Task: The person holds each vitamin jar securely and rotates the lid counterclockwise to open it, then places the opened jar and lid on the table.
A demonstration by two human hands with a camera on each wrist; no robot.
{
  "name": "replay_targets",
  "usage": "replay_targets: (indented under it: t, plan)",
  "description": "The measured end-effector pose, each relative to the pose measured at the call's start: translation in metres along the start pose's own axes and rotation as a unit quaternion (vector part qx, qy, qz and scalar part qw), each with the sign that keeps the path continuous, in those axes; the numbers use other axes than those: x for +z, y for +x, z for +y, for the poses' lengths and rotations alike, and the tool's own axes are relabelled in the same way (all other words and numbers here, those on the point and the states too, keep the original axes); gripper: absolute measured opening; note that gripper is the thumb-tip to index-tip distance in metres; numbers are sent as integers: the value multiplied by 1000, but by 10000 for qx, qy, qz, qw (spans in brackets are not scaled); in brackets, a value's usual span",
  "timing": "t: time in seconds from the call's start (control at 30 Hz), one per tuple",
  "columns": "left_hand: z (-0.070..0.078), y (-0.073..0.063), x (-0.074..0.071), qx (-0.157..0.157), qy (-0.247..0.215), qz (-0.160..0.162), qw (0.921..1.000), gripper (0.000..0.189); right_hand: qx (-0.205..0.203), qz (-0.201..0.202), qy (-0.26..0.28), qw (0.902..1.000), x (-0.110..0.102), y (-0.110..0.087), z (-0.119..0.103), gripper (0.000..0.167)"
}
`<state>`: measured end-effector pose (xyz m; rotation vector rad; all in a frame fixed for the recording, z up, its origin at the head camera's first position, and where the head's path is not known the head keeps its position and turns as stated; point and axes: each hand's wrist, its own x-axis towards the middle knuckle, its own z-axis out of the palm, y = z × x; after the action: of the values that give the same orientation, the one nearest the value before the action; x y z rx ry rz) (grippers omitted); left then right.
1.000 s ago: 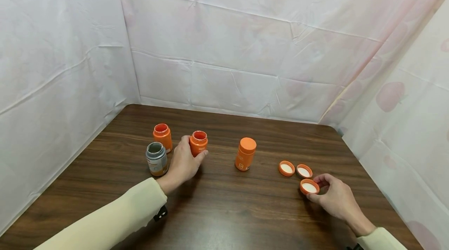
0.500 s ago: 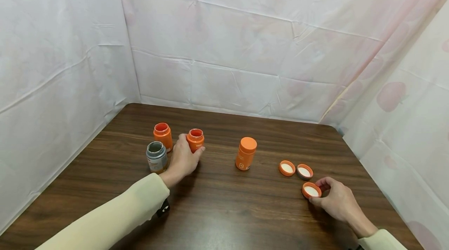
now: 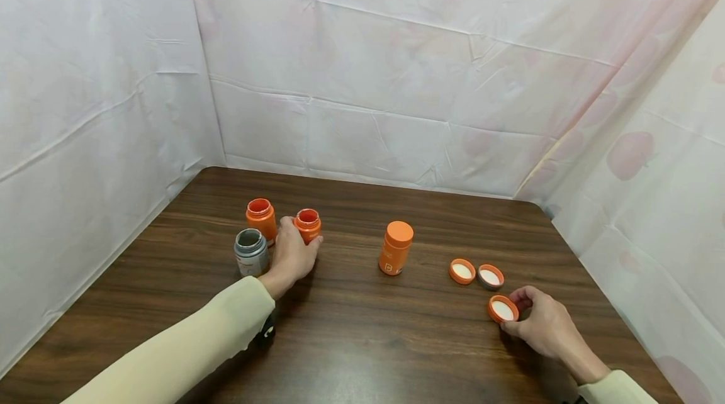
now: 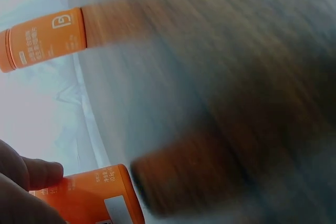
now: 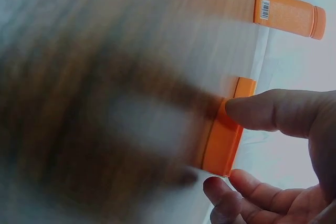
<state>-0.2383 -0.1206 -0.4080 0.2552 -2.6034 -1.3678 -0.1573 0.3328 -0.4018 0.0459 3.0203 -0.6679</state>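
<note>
My left hand (image 3: 294, 254) grips an open orange jar (image 3: 308, 225) by its side, thumb at the near right; its mouth faces up. In the left wrist view the same jar (image 4: 100, 198) is close over the wood. Left of it stand another lidless orange jar (image 3: 262, 223) and a grey lidless jar (image 3: 252, 256), which the left hand partly overlaps. At the right, my right hand (image 3: 540, 322) pinches an orange lid (image 3: 503, 309) between thumb and fingers, its white inside up. The right wrist view has the thumb (image 5: 252, 111) on that lid's edge.
A capped orange jar (image 3: 395, 248) stands mid-table between the hands. Two more lids lie upturned behind the held one: an orange lid (image 3: 462, 271) and a grey-sided lid (image 3: 490, 276). White sheeting (image 3: 340, 77) encloses the dark wooden table (image 3: 362, 341) at the back and sides.
My left hand has carried the orange jar leftward, nearer to the other two lidless jars. My right hand has shifted its lid slightly toward me and away from the other lids.
</note>
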Motion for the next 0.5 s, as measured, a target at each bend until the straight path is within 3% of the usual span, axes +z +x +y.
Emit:
replay_targets:
  t: [0.27, 0.5]
  plan:
    - [-5, -1, -2, -152, -129, 24, 9998, 66, -85, -7, -66, 9999, -7, -4, -5, 59]
    - [-3, -1, -2, -87, -200, 74, 9997, 76, -284, 153, -160, 9994, -7, -9, -14, 61]
